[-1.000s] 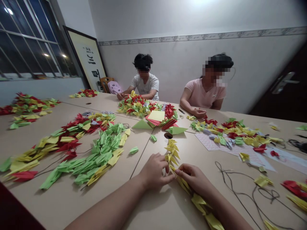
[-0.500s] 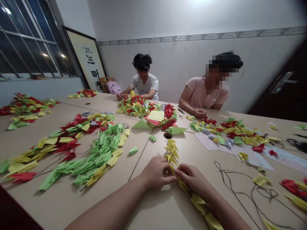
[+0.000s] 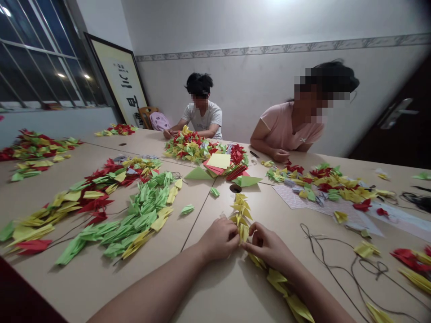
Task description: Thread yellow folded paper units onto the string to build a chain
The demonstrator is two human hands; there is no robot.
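- Working a yellow folded-paper strand (image 3: pixel 240 207) with both hands, centre of the pale surface (image 3: pixel 215 294); upper end just short of a round hole (image 3: pixel 235 189).
- Left hand (image 3: pixel 219 240): fingers curled in, thumb forward; grip drawn close on the strand's left side. Exact fingertip contact partly hidden.
- Right hand (image 3: pixel 267 244): thumb and index bent into a loop, tips brought together on the same strand from the right. Hands nearly meeting.
- Lower length of strand running down beside the right forearm, to the bottom edge of view.
- Left of hands: thick bundle of green folded pieces (image 3: pixel 144 211), yellow ones along its right side. Beyond that, a red-yellow-green strand (image 3: pixel 101 181), curving. Single green piece (image 3: pixel 186 209) lying loose between bundle and hands.
- Ahead of hands: yellow square sheet (image 3: pixel 219 161) on top of red paper, large green folds to either side; mixed heap (image 3: pixel 186 146) just behind.
- Right of hands: dark cord (image 3: pixel 321 255) in loose loops, yellow folded piece (image 3: pixel 366 249) near it. Farther up, printed sheets (image 3: pixel 292 199) partly under mixed folded pieces.
- Far side: person in white T-shirt (image 3: pixel 205 119), forearms on surface; person in pink top (image 3: pixel 286 128), leaning to one side.
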